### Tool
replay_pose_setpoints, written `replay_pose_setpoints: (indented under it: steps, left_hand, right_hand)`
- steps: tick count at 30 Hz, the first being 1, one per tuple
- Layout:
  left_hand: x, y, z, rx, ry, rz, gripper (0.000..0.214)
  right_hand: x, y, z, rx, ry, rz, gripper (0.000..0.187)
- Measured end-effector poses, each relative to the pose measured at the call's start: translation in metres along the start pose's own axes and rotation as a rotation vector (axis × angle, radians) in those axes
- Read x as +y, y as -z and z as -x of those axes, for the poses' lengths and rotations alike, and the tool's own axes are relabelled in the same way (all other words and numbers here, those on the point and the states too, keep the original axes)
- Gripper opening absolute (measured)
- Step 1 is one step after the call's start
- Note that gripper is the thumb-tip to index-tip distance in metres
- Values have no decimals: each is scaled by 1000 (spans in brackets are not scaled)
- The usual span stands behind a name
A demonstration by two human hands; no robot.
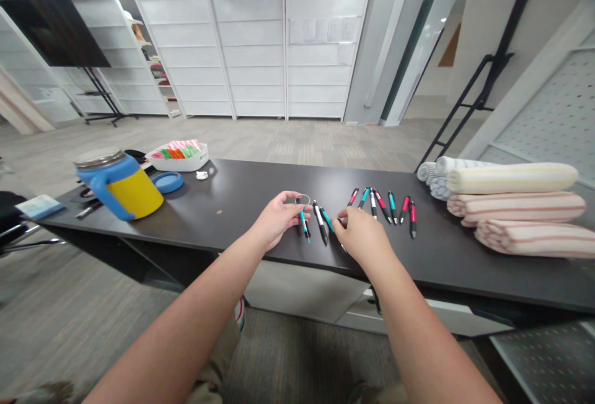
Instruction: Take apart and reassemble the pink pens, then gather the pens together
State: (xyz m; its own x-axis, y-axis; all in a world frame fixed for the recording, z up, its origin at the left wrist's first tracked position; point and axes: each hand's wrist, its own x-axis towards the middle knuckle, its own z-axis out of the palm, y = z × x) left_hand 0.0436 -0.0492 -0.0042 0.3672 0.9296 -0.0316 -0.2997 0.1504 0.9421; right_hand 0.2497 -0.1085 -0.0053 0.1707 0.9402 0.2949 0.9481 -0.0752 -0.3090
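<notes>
My left hand (280, 219) pinches a thin pale loop, like a rubber band (304, 197), between thumb and fingers. Just under those fingertips is a teal pen (304, 225); I cannot tell whether it is gripped or lies on the table. Between my hands lie a white-and-black pen (320, 223) and another teal pen (326, 218). My right hand (361, 233) is closed, knuckles up, on a pen (343, 248) of which only the end shows below the fingers. Beyond and right of it, several pens lie in a loose row, among them a pink pen (413, 219).
On the dark table (242, 206), a blue-and-yellow jug (132, 187), a blue lid (168, 182) and a white basket (186, 161) of colourful packets stand at left. Rolled towels (515, 209) are stacked at right. A crumpled white bit (201, 175) lies near the basket.
</notes>
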Motion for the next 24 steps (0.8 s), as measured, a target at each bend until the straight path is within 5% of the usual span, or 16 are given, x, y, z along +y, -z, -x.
replay_pose_setpoints:
  steps: [16, 20, 24]
  left_hand:
    - [-2, 3, -1, -24, -10, 16, 31]
    - [-2, 3, -2, -23, -2, 11, 31]
    - [-1, 2, -1, -24, 0, 15, 31]
  right_hand:
    - [-18, 8, -6, -142, 153, 61, 16]
    - [-13, 7, -8, -1, 71, 5, 14]
    - [-12, 9, -6, 218, 11, -299, 17]
